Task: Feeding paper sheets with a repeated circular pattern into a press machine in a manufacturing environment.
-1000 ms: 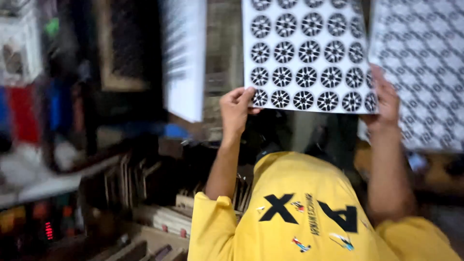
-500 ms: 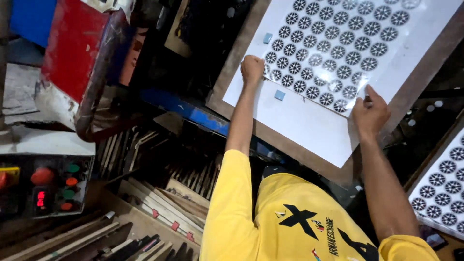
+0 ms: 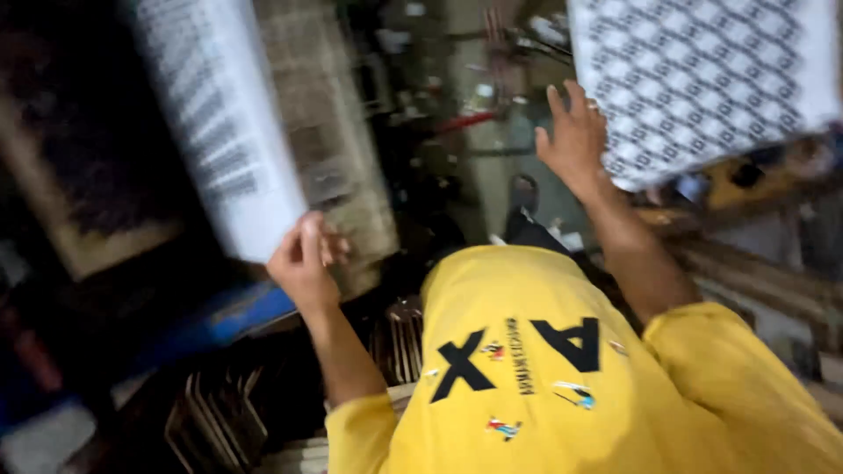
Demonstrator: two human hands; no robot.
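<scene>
The left hand point(image 3: 303, 263) pinches the bottom corner of a blurry white printed sheet point(image 3: 215, 123), lifting it up; the right hand point(image 3: 575, 132) is spread wide, touching the patterned sheet point(image 3: 702, 79); next, I think, set it down flat.

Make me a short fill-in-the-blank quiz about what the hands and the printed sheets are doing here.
1. The left hand grips the lower corner of a blurred ____ sheet.
2. The right hand is ____, fingers spread, beside the patterned sheet.
3. The person's shirt is ____.

Missing words: white; open; yellow
</scene>
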